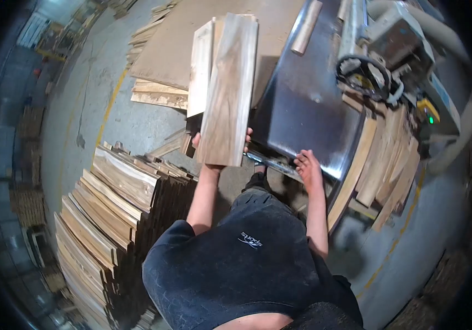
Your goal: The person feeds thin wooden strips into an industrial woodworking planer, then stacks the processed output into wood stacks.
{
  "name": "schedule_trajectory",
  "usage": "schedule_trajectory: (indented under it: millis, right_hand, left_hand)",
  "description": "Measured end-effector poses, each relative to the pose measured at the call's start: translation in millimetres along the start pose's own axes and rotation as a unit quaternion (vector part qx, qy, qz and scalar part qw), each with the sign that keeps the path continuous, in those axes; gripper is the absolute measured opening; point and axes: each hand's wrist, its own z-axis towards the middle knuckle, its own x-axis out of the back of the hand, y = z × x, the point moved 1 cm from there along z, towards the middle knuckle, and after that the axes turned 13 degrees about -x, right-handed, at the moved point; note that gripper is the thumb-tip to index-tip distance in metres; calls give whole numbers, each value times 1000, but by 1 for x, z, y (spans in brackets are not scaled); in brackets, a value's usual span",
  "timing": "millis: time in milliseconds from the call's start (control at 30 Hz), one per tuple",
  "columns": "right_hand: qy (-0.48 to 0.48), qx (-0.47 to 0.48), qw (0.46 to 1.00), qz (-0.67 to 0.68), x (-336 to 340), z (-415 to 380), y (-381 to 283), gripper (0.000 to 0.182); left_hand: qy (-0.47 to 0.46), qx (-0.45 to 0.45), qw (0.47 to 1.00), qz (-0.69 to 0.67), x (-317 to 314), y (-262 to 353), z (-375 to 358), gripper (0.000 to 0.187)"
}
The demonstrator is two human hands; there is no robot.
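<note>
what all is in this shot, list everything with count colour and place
held plank: one, brown-grey, in left hand
pale plank: one, cream, just left of it
plank stack: many, tan, floor at left
machine table: one, dark shiny, centre right
handwheel: one, black, on the machine
leaning offcuts: several, tan, right of table
floor: grey, yellow lines
left hand: gripping plank end
right hand: resting on table edge
</note>
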Motion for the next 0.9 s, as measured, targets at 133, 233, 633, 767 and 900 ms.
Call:
schedule_trajectory:
  millis: [133, 233, 633, 767, 900]
  right_hand:
    - [-43, -23, 990, -131, -15, -57, 32, 59]
    - [-89, -85, 978, -166, -11, -89, 53, 79]
    - [33, 20, 953, 300, 85, -74, 121, 26]
    - [176, -41, 971, 155, 75, -57, 58, 53]
    - [207, -39, 970, 122, 83, -7, 6, 58]
  left_hand:
    - [53, 106, 988, 98, 6, -57, -33, 108]
    - [60, 187, 799, 568, 39, -94, -53, 92]
    - [-301, -17, 388, 871, 65, -236, -5, 63]
    - [-281, -40, 425, 859, 75, -272, 46, 61]
    - [-290, -47, 415, 861, 76, -280, 108, 62]
